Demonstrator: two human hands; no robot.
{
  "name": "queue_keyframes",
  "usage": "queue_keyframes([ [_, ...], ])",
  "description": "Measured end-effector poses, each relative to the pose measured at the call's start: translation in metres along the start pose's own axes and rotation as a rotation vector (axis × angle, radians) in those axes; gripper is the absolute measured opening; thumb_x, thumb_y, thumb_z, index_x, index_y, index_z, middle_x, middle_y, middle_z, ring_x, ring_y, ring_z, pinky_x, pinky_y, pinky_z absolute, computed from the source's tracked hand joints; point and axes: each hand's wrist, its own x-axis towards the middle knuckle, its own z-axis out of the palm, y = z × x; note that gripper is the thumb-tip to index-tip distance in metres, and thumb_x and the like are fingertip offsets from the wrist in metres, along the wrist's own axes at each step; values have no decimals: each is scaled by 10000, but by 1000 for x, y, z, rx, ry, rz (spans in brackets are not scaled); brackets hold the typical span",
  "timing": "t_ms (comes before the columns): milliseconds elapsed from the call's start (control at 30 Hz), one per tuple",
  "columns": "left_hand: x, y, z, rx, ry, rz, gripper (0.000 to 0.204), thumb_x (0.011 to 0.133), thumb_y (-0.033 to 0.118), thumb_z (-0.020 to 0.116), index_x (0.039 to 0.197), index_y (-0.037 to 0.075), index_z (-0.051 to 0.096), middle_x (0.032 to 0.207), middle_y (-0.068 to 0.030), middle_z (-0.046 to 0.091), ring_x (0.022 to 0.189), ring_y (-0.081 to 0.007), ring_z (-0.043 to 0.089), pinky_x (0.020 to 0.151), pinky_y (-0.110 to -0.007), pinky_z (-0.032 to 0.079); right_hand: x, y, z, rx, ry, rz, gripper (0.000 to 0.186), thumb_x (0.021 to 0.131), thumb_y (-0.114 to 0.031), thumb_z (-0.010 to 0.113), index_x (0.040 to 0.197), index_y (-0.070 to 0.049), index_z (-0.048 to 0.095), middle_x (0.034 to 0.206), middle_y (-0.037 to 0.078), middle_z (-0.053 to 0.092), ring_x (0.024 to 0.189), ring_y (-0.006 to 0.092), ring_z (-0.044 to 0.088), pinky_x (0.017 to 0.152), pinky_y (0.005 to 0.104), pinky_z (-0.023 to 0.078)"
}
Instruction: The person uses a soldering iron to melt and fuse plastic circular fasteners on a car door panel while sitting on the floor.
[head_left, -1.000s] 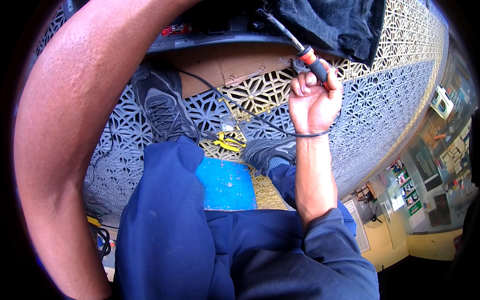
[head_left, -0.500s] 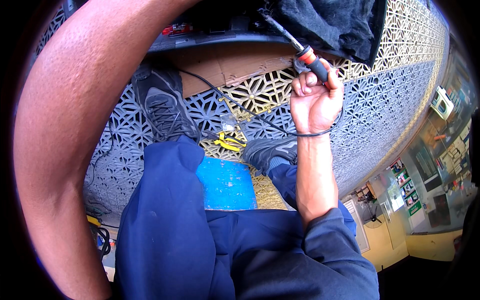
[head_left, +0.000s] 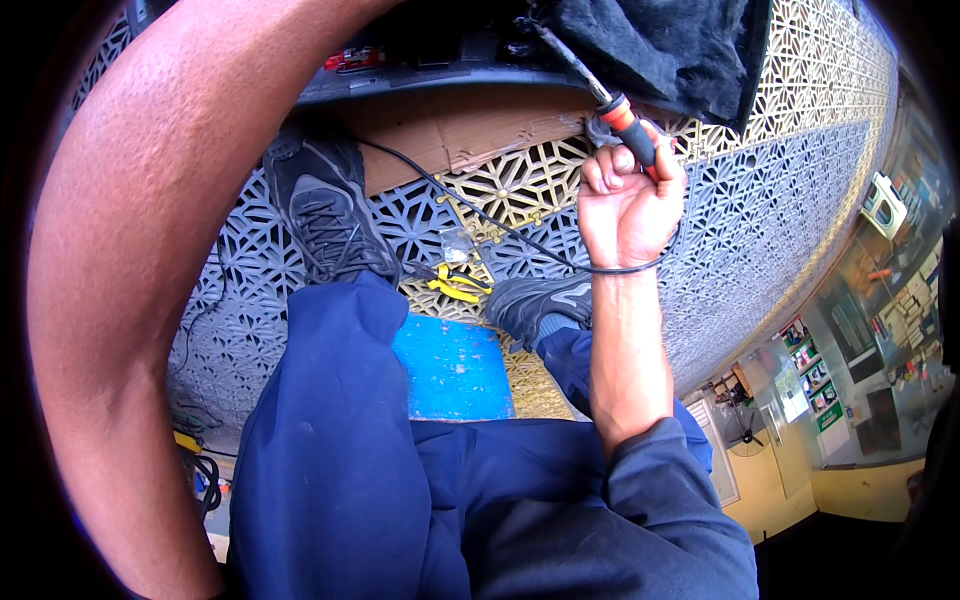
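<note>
My left arm arches, bare, along the left side; the left hand lies beyond the upper edge, and I cannot tell how its fingers stand. Below, blue trousers cover my legs, with a scuffed blue board between them. My right hand, palm up, has its fingers closed around the black and red handle of a soldering iron, whose metal shaft slants up and to the left. Its black cord crosses my inner wrist and runs left toward my left shoe. Yellow-and-black pliers lie between that shoe and my right shoe, on latticed floor tiles. Farther out are a cardboard sheet and a dark fibrous cloth; the iron's tip stands against the darkness beside the cloth, contact indistinct. At far right: stocked shelves and a fan.
</note>
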Motion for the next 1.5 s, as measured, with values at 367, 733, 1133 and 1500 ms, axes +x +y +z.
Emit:
queue_keyframes([
  [367,0,2,-1,4,-9,-12,270,755,325,783,809,80,683,945,-134,627,979,-319,633,854,-424,532,-5,6,1,30,24,5,309,997,-301,495,1147,-66,628,741,66,607,615,157,503,568,302,413],
  [733,0,3,-1,1,-9,-17,264,750,321,781,797,81,683,929,-134,627,968,-317,636,847,-423,534,-6,9,0,48,9,-4,315,995,-305,506,1153,-63,631,742,58,617,618,153,505,573,300,400],
  [1133,-3,4,-6,-9,13,2,259,756,322,773,807,80,693,932,-140,630,968,-319,636,848,-425,534,-17,7,25,-293,11,-253,328,1003,-240,526,1202,10,597,749,91,607,637,164,546,595,285,459],
  [1500,-8,8,-11,-22,22,3,262,759,315,776,808,72,694,935,-147,632,959,-326,639,845,-430,536,-35,-1,56,-1064,-114,-608,343,943,-156,615,1182,88,648,937,136,669,718,116,622,634,227,514],
])
